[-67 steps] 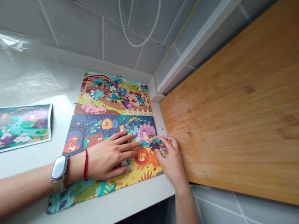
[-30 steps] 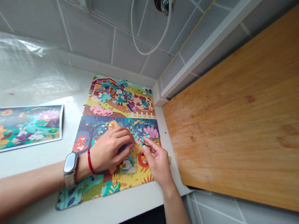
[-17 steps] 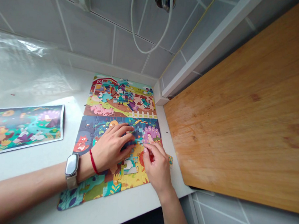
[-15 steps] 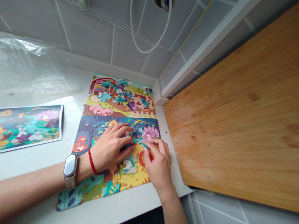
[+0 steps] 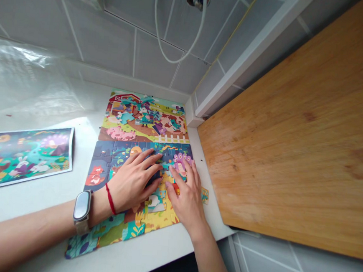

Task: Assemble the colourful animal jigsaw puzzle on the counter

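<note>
A jigsaw puzzle (image 5: 162, 220) with a dark blue and yellow animal scene lies on the white counter. Across its middle rests my left hand (image 5: 137, 175), palm down with fingers spread. My right hand (image 5: 187, 193) lies flat on the puzzle's right side, fingertips over the pink peacock (image 5: 181, 161); its fingers are apart. A loose white-and-teal puzzle piece (image 5: 157, 202) sits on top of the puzzle between the hands. Just right of my right hand is another loose yellow piece (image 5: 205, 195). My hands and forearms hide part of the picture.
Beyond is a farm-scene puzzle (image 5: 121, 133) with several loose pieces lying on it. A printed picture sheet (image 5: 25, 157) lies at left on the counter (image 5: 83, 145), near clear plastic (image 5: 25, 82). A wooden board (image 5: 295, 132) borders the right side; a white cable (image 5: 174, 61) hangs at the tiled wall.
My right hand has gone from a pinch near the peacock to lying flatter with fingers spread. More of the yellow piece at right shows. My left hand stays in nearly the same place.
</note>
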Demonstrator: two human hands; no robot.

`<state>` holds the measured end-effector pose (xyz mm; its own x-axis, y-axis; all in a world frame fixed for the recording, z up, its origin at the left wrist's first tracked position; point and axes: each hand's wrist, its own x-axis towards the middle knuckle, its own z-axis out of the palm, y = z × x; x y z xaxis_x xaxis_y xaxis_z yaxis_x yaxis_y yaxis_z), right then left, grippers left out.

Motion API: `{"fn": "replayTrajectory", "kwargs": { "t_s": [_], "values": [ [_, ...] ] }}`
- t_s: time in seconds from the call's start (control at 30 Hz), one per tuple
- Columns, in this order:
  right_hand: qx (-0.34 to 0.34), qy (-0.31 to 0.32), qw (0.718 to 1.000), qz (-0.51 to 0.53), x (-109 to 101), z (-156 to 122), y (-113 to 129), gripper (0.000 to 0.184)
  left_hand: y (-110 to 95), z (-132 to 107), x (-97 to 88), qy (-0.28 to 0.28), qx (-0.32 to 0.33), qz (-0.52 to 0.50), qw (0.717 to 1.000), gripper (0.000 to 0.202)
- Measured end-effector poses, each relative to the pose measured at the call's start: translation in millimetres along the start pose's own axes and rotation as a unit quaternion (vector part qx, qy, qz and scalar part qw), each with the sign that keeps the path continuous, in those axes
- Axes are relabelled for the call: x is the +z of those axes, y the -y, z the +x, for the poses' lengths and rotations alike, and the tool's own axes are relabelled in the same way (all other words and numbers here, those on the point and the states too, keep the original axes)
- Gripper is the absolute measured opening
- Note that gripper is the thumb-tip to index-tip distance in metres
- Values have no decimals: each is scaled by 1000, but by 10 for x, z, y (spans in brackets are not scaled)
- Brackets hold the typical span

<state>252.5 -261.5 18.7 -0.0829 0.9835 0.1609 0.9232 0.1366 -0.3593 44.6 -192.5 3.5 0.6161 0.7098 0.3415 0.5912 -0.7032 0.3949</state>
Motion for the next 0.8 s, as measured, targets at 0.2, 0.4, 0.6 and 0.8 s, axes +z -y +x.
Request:
{"fn": "replayTrajectory", "kwargs": {
  "t_s": [0.2, 0.4, 0.6, 0.8],
  "values": [
    [-20, 57, 998, 0, -4, 12, 22, 51, 3, -12, 18, -2, 1, 5, 1000, 37],
    [-18, 60, 998, 16, -20, 29, 63, 58, 12, -19, 19, 0, 5, 6, 1000, 30],
    [-28, 54, 998, -2, 9, 16, 56, 54, 7, -21, 23, 6, 9, 7, 1000, 33],
    [-49, 30, 998, -28, 37, 1, 36, 49, 5, -17, 19, 4, 8, 5, 1000, 33]
  ]
}}
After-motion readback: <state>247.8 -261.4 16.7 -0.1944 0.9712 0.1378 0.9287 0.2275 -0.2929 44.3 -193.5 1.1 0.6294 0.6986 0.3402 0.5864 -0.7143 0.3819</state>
